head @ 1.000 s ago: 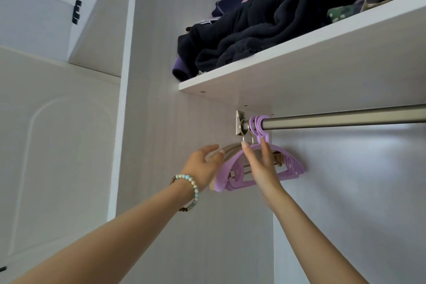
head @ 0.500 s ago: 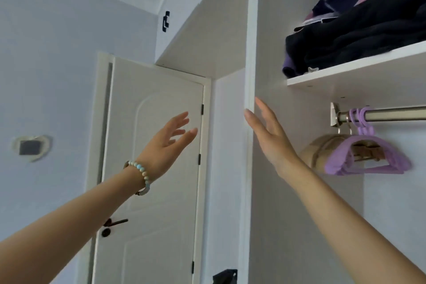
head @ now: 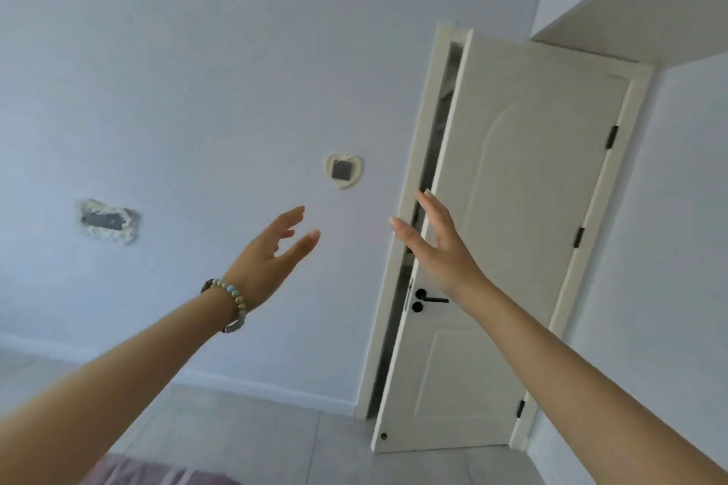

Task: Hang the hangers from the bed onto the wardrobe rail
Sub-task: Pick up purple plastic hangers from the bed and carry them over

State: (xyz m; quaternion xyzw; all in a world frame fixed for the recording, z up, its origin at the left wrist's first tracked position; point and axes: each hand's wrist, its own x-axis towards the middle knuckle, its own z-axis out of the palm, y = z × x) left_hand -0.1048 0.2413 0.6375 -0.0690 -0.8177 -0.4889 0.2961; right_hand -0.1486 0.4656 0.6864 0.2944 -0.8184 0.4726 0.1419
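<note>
White door (head: 512,248) ajar; heart plaque (head: 343,170) on wall.

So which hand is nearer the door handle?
Right. The right hand is raised just above the handle, in front of the door; the left hand is off to the handle's left, in front of the wall.

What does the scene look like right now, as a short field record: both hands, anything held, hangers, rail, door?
left hand: raised, fingers spread, holds nothing; beaded bracelet on the wrist
right hand: raised, fingers straight, holds nothing
hangers: not in view
wardrobe rail: not in view
door: white, ajar, black handle
bottom edge: strip of pinkish fabric, perhaps the bed
</note>
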